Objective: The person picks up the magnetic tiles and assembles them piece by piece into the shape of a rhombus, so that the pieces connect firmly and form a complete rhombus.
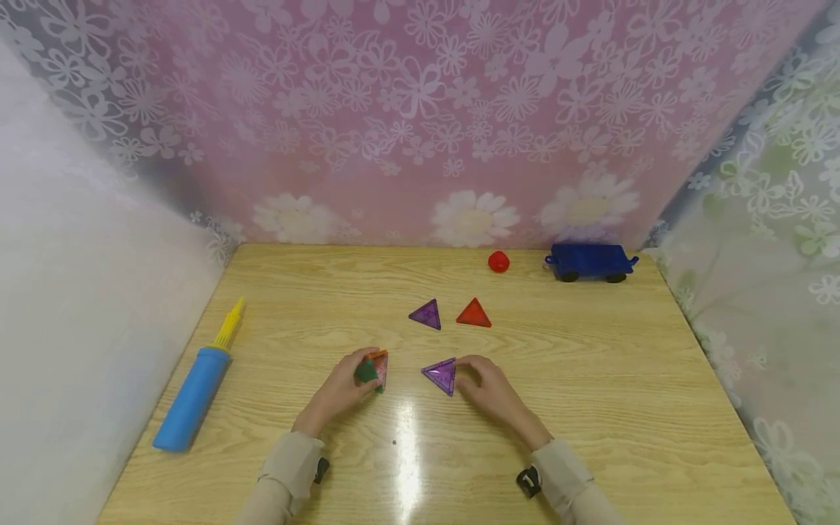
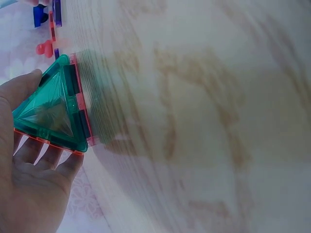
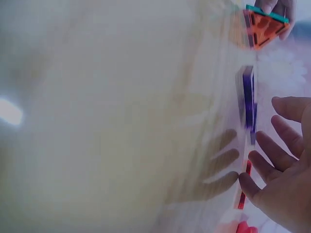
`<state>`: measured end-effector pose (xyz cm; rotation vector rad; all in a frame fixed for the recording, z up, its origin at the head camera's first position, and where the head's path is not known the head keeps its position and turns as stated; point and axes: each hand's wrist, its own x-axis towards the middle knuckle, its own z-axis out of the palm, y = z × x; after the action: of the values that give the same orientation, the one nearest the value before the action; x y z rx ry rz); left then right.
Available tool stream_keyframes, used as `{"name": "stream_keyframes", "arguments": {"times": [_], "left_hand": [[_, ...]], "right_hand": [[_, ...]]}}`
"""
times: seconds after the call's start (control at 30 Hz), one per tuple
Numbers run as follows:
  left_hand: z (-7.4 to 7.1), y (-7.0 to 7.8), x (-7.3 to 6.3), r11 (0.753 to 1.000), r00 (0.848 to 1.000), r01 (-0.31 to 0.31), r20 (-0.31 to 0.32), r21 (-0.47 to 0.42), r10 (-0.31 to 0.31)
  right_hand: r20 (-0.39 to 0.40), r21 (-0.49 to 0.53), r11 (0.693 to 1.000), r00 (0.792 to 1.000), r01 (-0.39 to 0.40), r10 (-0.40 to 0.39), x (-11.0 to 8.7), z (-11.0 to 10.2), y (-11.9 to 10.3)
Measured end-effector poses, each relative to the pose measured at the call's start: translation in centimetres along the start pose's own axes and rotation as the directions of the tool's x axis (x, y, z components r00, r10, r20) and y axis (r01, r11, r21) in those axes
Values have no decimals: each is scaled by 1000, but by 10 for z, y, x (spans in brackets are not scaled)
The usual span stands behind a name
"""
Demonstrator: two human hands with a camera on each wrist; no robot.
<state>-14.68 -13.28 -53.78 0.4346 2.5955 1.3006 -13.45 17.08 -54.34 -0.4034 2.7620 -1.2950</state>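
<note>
My left hand (image 1: 340,385) grips a small group of triangular magnetic tiles, thumb on one side and fingers on the other. A green tile (image 2: 51,109) and an orange tile (image 3: 266,30) lean up from a pink tile (image 1: 383,368) at the table surface. Just right of this group, a purple triangular tile (image 1: 442,376) lies flat. Beside its right edge is my right hand (image 1: 488,392), its fingers apart and loosely bent, holding nothing. Farther back lie a second purple triangular tile (image 1: 428,314) and a red triangular tile (image 1: 475,314).
A small red round piece (image 1: 499,262) and a blue toy wagon base (image 1: 589,262) with black wheels stand at the back right. On the left lies a blue hand pump (image 1: 192,401) with a yellow nozzle. Flowered cloth (image 1: 453,131) hangs behind the wooden table (image 1: 590,408).
</note>
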Motion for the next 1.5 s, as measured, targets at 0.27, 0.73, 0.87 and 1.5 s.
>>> {"name": "stream_keyframes", "arguments": {"times": [0.27,0.73,0.87,1.5], "left_hand": [[1,0,0,1000,1000,18,5,-24,-18],[1,-2,2,999,1000,5,6,-36,-5],[1,-2,2,999,1000,-1,12,-38,2],[0,30,7,977,965,-201,-156,77,211]], "right_hand": [[-43,-28,999,998,40,-41,13,-11,14],[-23,-106,994,1000,10,-12,39,-22,26],[-26,-129,992,1000,-4,1,44,-22,27],[-55,-149,989,998,-13,5,47,-18,33]]}}
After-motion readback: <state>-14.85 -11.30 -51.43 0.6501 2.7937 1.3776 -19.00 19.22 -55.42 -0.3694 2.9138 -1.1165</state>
